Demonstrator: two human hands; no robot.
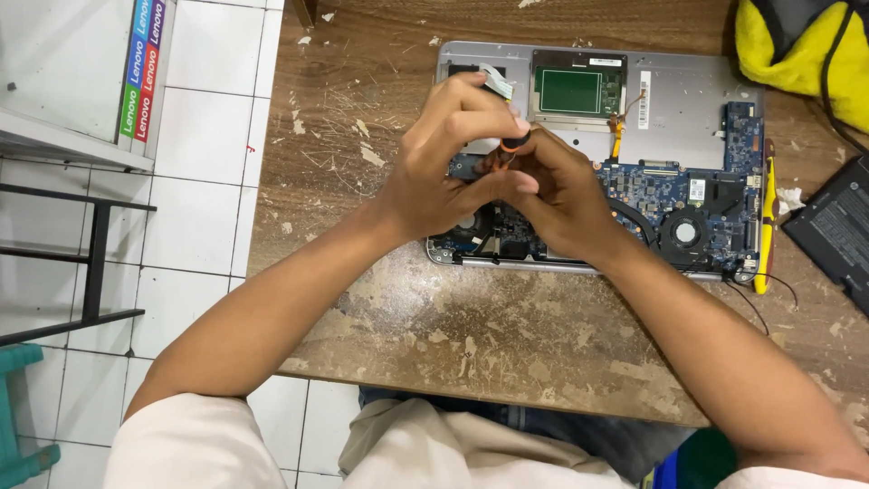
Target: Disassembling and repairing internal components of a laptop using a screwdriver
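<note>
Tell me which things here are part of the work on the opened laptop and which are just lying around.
In use: opened laptop, small orange-and-black tool, left hand, right hand.

Lying about: yellow pry tool, black battery pack, yellow-and-black bag, scraps on the worn wooden table.

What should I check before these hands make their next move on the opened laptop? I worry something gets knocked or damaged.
1. Both hands over the work: ok. The left hand and right hand meet above the opened laptop.
2. Hold on the tool: ok. An orange-and-black tool tip shows between the fingers.
3. Where the tool touches the blue circuit board: cannot tell, the hands hide it.
4. Yellow tool: not ok, it lies against the laptop's right edge, near the right forearm.
5. Black battery pack: ok, apart from the laptop.
6. Laptop on the wooden table: ok, lying flat, away from the edges.
</note>
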